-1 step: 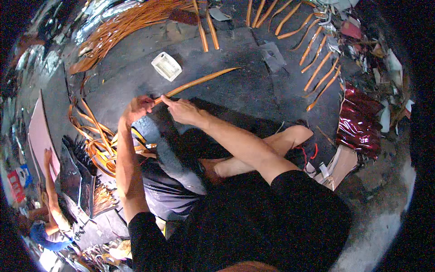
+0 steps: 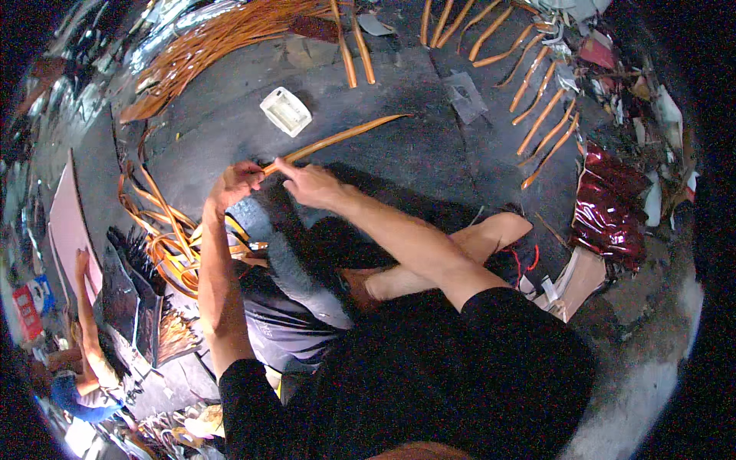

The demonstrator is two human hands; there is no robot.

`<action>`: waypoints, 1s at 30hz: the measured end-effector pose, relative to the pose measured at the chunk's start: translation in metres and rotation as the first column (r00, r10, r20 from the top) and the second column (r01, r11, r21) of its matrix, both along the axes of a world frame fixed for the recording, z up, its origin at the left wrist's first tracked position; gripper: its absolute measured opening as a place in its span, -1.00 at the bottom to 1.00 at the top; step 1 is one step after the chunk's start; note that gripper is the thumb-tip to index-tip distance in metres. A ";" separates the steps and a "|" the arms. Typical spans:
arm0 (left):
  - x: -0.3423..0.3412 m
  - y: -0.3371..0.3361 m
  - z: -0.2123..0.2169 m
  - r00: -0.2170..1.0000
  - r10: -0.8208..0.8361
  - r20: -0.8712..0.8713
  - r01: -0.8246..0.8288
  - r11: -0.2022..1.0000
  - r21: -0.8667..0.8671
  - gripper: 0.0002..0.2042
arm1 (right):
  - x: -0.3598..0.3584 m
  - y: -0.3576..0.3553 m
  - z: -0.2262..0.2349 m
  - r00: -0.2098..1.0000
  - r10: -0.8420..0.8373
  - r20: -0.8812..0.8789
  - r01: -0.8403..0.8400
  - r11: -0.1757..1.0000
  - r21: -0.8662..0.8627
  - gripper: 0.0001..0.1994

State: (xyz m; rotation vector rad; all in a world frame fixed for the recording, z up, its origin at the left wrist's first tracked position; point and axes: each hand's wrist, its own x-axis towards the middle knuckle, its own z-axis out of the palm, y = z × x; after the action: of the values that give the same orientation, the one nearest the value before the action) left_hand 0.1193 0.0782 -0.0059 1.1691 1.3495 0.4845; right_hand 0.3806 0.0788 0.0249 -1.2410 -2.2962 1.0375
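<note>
A long tan-orange strip, possibly a leather strap, slants up to the right over the dark floor and narrows to a point at its far end. My left hand pinches its near end, fingers closed round it. Just to the right, my right hand has its fingertips on the same strip, closed on it close beside the left hand. The strip's lower end is hidden in the left hand. A small white rectangular dish sits on the floor just beyond the hands.
Looped tan strips lie left of my left forearm. Similar short strips are laid out in an arc at the far right, and a large orange-brown bundle lies far left. Glossy dark red sheets lie right. Another person's arm reaches a pink board.
</note>
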 end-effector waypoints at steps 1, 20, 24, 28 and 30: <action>0.014 -0.002 0.008 0.997 -0.025 -0.073 0.028 0.999 0.038 -0.78 | 0.001 0.001 0.007 0.994 -0.016 -0.105 0.022 0.998 0.055 -0.45; 0.045 -0.001 0.030 0.993 -0.028 0.112 0.011 0.989 0.149 -0.79 | 0.114 0.070 0.040 0.905 -0.357 -0.230 0.301 0.921 -0.245 -0.59; 0.036 -0.001 0.014 0.991 0.017 0.134 -0.031 0.994 0.103 -0.81 | 0.113 0.027 0.042 0.943 -0.331 -0.026 0.237 0.727 -0.645 -0.34; 0.022 -0.008 0.013 0.994 0.031 0.105 -0.047 0.988 0.148 -0.83 | 0.074 0.024 0.042 0.972 -0.138 0.190 0.220 0.815 -0.535 -0.35; 0.000 -0.014 0.010 0.999 0.033 0.005 -0.033 0.990 0.139 -0.82 | 0.049 0.014 0.015 0.974 0.048 0.222 0.046 0.917 -0.397 -0.33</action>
State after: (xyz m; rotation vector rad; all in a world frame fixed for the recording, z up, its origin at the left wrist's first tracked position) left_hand 0.1196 0.0637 0.0044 1.2607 1.3516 0.6124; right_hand 0.4295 0.0924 0.0398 -1.5871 -2.3195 1.4922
